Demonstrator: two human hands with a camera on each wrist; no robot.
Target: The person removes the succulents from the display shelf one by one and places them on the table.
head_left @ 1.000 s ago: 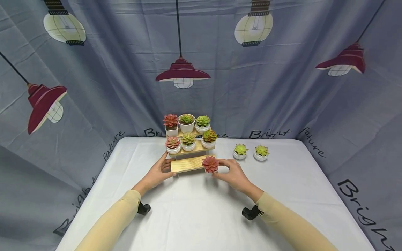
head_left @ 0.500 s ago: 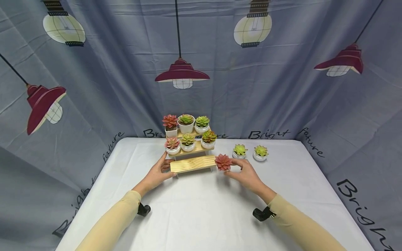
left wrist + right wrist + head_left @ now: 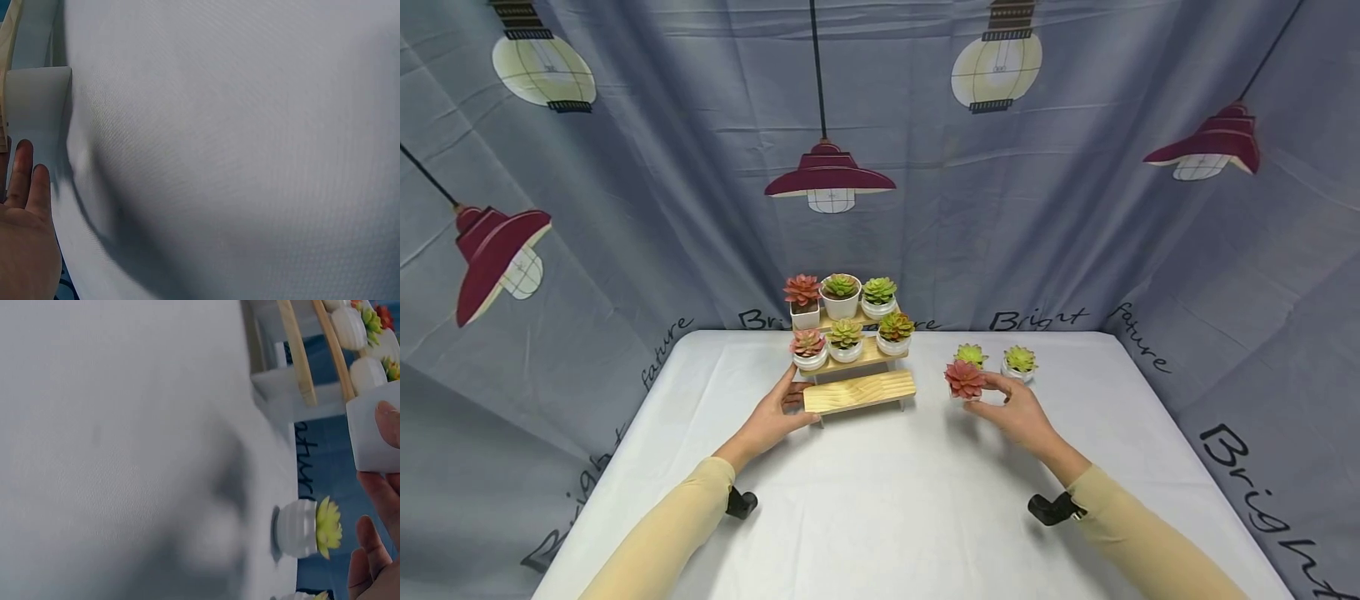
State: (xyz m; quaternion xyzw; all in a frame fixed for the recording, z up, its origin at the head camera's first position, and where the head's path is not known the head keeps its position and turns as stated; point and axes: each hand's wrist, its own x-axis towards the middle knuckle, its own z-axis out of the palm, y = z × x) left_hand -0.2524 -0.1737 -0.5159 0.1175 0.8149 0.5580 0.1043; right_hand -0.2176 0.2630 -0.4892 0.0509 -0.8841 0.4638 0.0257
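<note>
My right hand (image 3: 1021, 417) holds a red potted succulent (image 3: 964, 380) above the table, to the right of the stand. Its white pot (image 3: 369, 440) is pinched between thumb and fingers in the right wrist view. At the left end of the three-tier wooden display stand (image 3: 861, 392), my left hand (image 3: 766, 423) grips the bottom shelf by its edges, thumb in front. That shelf carries nothing. Three potted succulents, including a pink one (image 3: 808, 344), sit on the middle shelf, and three more, including a red one (image 3: 802, 294), on the top.
Two yellow-green succulents stand on the white tablecloth (image 3: 880, 500) at the right; the held plant partly covers the nearer one (image 3: 970, 354), while the other one (image 3: 1019, 361) sits behind my right hand. A grey printed curtain (image 3: 910, 242) hangs behind the table.
My right hand has carried the red succulent rightward, from over the bottom shelf's right end to in front of the yellow-green plants. My left hand keeps its place on the stand.
</note>
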